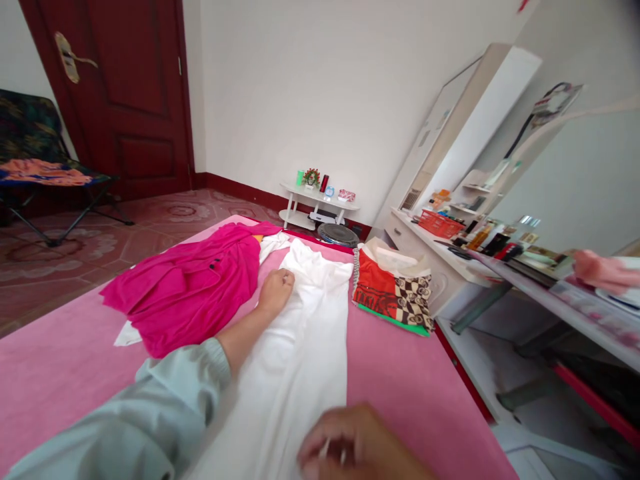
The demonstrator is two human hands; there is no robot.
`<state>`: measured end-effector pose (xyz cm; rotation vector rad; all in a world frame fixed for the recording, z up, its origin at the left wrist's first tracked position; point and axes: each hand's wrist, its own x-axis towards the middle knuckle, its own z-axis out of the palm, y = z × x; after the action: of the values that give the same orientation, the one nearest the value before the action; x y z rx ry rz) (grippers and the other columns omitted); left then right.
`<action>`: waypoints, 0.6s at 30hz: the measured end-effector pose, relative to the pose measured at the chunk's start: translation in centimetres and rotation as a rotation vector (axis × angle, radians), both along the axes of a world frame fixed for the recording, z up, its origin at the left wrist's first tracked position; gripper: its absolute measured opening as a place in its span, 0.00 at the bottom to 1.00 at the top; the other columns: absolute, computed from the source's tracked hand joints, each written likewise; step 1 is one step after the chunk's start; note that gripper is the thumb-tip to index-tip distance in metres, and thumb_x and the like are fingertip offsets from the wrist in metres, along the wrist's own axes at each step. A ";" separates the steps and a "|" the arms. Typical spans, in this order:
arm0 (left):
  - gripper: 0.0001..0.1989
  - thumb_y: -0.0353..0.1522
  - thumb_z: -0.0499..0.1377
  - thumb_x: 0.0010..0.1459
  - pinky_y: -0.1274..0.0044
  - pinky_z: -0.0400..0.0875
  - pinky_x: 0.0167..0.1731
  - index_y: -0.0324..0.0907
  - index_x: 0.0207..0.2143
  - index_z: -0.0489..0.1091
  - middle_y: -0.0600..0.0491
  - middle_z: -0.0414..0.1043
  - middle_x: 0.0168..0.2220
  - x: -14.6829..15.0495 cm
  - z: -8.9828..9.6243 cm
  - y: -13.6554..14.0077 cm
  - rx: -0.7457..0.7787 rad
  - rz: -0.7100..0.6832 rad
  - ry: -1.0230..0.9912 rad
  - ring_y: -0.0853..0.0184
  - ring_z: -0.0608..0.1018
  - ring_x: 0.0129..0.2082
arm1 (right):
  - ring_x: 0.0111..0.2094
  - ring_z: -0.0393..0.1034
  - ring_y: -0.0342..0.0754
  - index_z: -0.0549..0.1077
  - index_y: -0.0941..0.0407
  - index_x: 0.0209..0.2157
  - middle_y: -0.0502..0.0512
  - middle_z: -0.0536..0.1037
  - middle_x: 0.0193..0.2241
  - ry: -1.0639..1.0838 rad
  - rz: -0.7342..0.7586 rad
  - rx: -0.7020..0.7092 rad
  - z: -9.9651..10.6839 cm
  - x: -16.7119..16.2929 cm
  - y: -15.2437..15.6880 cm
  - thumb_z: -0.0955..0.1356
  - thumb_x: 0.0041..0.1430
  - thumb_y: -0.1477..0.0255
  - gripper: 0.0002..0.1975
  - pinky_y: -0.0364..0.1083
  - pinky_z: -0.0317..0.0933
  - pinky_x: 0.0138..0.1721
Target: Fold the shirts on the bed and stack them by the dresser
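Note:
A pair of white trousers (320, 333) lies lengthwise on the pink bedspread (390, 393), its gathered waist at the far end. My left hand (277, 291) is at the left edge near that waist, fingers curled closed on the fabric. Close to me, my right hand (357, 443) hovers over or touches the lower trouser legs; its fingers are bent and blurred, with white showing between them. Whether it grips the cloth I cannot tell. Left of the trousers spreads a rumpled magenta garment (200, 287) with dark buttons, and white cloth peeks from under it.
Folded clothes (393, 287) with an orange and checkered print lie at the bed's right. Beyond the bed stands a small white shelf (320, 197) near a round dark lid-like object (339, 233). A cluttered dressing table (480, 263) lines the right side; a folding chair (45, 173) stands left.

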<state>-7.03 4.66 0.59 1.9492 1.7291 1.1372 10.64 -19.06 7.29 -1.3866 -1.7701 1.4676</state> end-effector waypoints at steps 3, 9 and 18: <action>0.17 0.40 0.49 0.60 0.72 0.69 0.40 0.38 0.39 0.73 0.47 0.75 0.38 0.1 -0.4 0.4 -0.026 0.055 -0.044 0.62 0.76 0.38 | 0.21 0.68 0.43 0.77 0.57 0.27 0.51 0.75 0.18 -0.090 -0.266 0.162 0.2 2.0 9.0 0.69 0.47 0.68 0.08 0.40 0.58 0.21; 0.20 0.35 0.61 0.49 0.74 0.68 0.36 0.44 0.46 0.69 0.51 0.74 0.40 0.1 -0.7 0.1 -0.134 0.062 0.045 0.63 0.76 0.36 | 0.22 0.69 0.42 0.73 0.58 0.29 0.50 0.73 0.22 -0.095 -0.594 0.452 -0.4 3.5 25.7 0.65 0.46 0.76 0.06 0.39 0.61 0.21; 0.14 0.34 0.60 0.50 0.75 0.66 0.34 0.49 0.41 0.72 0.55 0.74 0.36 -0.1 -0.5 -0.2 -0.129 0.000 0.050 0.64 0.75 0.36 | 0.17 0.63 0.39 0.75 0.57 0.34 0.44 0.71 0.16 -0.169 -0.399 0.444 -4.5 -3.0 32.8 0.71 0.41 0.78 0.13 0.38 0.59 0.22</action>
<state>-7.08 4.50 0.05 1.9148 1.7807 0.9592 7.66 13.72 2.79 -1.5345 -1.6572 0.7168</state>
